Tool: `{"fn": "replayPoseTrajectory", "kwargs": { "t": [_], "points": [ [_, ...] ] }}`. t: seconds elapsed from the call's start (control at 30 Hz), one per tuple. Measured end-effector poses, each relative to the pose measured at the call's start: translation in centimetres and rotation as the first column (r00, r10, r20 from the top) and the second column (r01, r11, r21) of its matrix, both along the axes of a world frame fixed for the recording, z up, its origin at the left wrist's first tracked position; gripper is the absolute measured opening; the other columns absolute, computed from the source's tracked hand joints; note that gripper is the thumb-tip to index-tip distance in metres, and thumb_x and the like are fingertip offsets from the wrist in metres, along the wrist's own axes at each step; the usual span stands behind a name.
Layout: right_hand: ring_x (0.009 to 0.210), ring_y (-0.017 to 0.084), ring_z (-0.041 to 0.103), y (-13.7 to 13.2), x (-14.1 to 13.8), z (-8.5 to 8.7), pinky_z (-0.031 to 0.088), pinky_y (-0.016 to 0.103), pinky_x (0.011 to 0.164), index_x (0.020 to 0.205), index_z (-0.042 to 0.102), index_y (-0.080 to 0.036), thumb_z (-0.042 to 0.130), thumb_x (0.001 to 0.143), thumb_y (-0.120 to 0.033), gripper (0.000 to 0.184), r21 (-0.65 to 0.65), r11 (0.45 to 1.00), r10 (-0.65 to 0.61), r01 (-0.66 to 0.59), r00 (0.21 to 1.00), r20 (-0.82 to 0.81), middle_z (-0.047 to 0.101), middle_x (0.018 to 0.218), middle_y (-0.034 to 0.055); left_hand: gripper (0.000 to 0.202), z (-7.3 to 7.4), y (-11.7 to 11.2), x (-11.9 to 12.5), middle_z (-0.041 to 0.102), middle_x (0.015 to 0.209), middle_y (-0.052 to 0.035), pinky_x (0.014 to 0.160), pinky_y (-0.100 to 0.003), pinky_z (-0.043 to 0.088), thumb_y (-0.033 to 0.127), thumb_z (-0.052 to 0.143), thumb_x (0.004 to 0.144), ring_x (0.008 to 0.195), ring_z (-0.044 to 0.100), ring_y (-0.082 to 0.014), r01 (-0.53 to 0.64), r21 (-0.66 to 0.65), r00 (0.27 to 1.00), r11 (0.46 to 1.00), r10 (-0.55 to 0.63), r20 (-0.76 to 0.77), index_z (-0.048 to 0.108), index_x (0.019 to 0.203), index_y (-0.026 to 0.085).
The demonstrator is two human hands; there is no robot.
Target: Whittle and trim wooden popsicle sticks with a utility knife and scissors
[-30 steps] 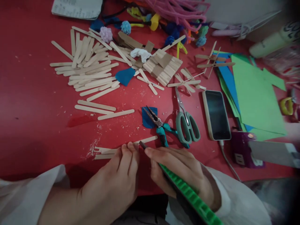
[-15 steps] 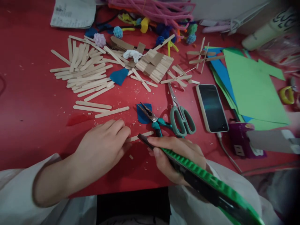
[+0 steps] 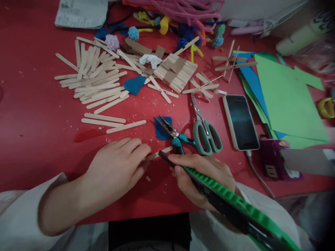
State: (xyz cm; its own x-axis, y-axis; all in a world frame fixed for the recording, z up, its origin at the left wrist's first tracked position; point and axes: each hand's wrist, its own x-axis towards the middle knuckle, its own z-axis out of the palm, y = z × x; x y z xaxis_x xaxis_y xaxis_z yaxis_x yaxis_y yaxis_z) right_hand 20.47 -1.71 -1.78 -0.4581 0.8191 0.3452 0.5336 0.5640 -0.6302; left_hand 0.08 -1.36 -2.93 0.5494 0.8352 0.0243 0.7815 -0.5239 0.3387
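Note:
My left hand is closed on one end of a wooden craft stick, pressing it against the red table. My right hand grips a green-and-black utility knife. Its dark blade end rests across the stick's free part, to the right of my left fingers. Just beyond the stick lie teal-handled pliers, their jaws over a blue scrap. Grey-green scissors lie beside the pliers. A small wood chip sits on the table between my hands.
Loose craft sticks are heaped at the left, with three more nearer my left hand. A glued stick panel lies further back. To the right are a phone on a cable, a purple box and green paper sheets.
The view has shifted slightly, so most things sit a little further right. Both hands keep their grips, and the blade end still lies across the stick.

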Motion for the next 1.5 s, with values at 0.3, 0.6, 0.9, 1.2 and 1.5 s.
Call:
{"fn": "replayPoseTrajectory", "kwargs": {
  "t": [0.3, 0.6, 0.9, 1.2, 1.5],
  "points": [
    [0.054, 0.007, 0.063, 0.23, 0.11, -0.18, 0.054, 0.013, 0.061, 0.092, 0.058, -0.017, 0.050, 0.083, -0.011, 0.014, -0.002, 1.000, 0.016, -0.016, 1.000, 0.023, 0.068, 0.065, -0.0023, 0.025, -0.72, -0.02, -0.04, 0.060, 0.078, -0.0034, 0.058, -0.030, 0.049, 0.011, 0.042, 0.085, 0.069, 0.060, -0.0181, 0.027, -0.017, 0.996, 0.999, -0.026, 0.086, 0.065, 0.093, 0.019],
    [0.057, 0.008, 0.065, 0.19, 0.06, -0.36, 0.054, 0.013, 0.062, 0.093, 0.059, -0.017, 0.050, 0.082, -0.011, 0.015, 0.004, 1.000, 0.014, -0.014, 1.000, -0.001, 0.069, 0.067, -0.0016, 0.037, -0.50, 0.13, 0.01, 0.060, 0.072, -0.0045, 0.052, -0.028, 0.048, 0.013, 0.033, 0.089, 0.062, 0.059, -0.0170, 0.045, 0.045, 0.994, 0.998, -0.049, 0.095, 0.068, 0.078, 0.017],
    [0.055, 0.008, 0.064, 0.11, 0.05, -0.62, 0.055, 0.015, 0.060, 0.097, 0.057, -0.019, 0.052, 0.083, -0.010, 0.018, 0.004, 1.000, 0.024, -0.024, 1.000, -0.013, 0.068, 0.069, -0.0020, 0.035, -0.68, 0.18, 0.12, 0.060, 0.072, -0.0044, 0.053, -0.029, 0.050, 0.012, 0.035, 0.088, 0.062, 0.059, -0.0174, 0.048, 0.040, 0.993, 0.998, -0.052, 0.109, 0.069, 0.079, 0.016],
    [0.058, 0.014, 0.065, -0.10, -0.38, 0.29, 0.055, 0.024, 0.055, 0.098, 0.052, -0.015, 0.047, 0.084, -0.007, 0.017, 0.054, 0.986, 0.155, -0.161, 0.983, 0.095, 0.067, 0.068, 0.0021, 0.043, -0.59, 0.05, -0.10, 0.061, 0.075, -0.0042, 0.057, -0.026, 0.051, -0.003, 0.035, 0.070, 0.067, 0.060, -0.0166, 0.040, -0.014, 0.991, 0.999, -0.038, 0.125, 0.070, 0.086, 0.016],
    [0.054, 0.013, 0.066, -0.08, -0.04, -0.27, 0.057, 0.022, 0.055, 0.097, 0.057, -0.020, 0.050, 0.082, -0.010, 0.019, 0.017, 1.000, 0.009, -0.009, 1.000, -0.010, 0.069, 0.067, -0.0001, 0.035, -0.57, 0.11, 0.13, 0.061, 0.076, -0.0026, 0.061, -0.026, 0.050, 0.010, 0.036, 0.085, 0.068, 0.058, -0.0150, 0.050, -0.041, 0.998, 0.998, -0.048, 0.040, 0.069, 0.087, 0.020]
  ]
}}
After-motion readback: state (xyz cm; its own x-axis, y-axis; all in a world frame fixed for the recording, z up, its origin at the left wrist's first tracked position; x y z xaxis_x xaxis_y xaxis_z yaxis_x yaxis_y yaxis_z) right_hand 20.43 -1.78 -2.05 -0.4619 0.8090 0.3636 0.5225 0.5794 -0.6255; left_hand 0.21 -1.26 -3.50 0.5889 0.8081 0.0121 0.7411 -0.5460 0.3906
